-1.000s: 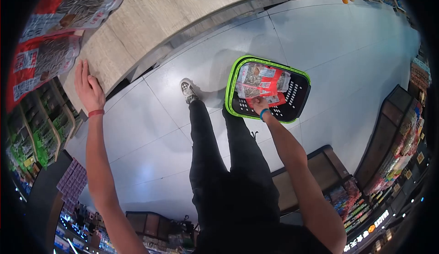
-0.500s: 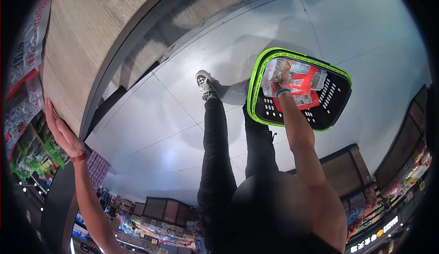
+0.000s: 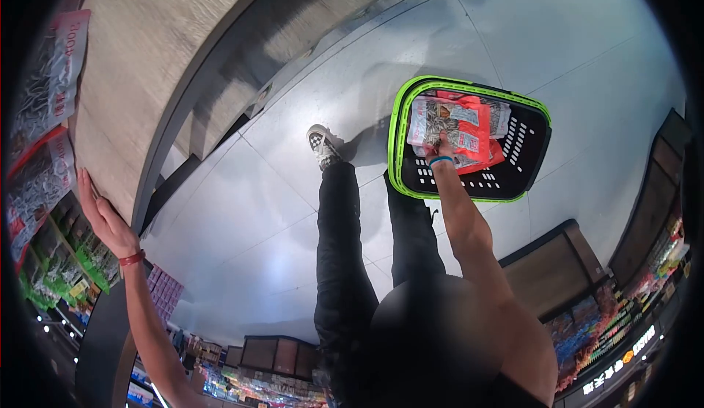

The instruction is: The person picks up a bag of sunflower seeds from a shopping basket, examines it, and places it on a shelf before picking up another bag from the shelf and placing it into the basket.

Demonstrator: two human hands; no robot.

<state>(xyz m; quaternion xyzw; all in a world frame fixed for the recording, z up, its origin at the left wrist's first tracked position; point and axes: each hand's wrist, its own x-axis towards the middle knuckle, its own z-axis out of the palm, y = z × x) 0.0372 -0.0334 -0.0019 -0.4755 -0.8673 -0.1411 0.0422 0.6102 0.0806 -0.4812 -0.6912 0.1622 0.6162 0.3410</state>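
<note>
My left hand (image 3: 107, 213) lies with its fingers stretched out against the edge of the wooden counter (image 3: 139, 63). Just beyond its fingertips are clear-and-red packets (image 3: 55, 78) of small dark contents. Down in the black basket (image 3: 539, 144) with a bright green rim, my right hand (image 3: 442, 146) grips the near edge of a red-and-clear packet (image 3: 455, 123). The contents look like small seeds or dried pieces, too small to name. Other red packets lie partly hidden under it. My right fingertips are partly covered by the packet.
My shoe (image 3: 321, 146) is on the pale tiled floor (image 3: 279, 180) left of the basket. A dark counter base (image 3: 194, 166) borders the floor at left. Shelves of packaged goods (image 3: 271, 379) stand behind me, and a brown-panelled unit (image 3: 546, 268) is at lower right.
My right hand has drawn back slightly, and a packet now lies flatter and more fully in view in its grip. The basket appears slightly further left. My left hand stays at the counter edge.
</note>
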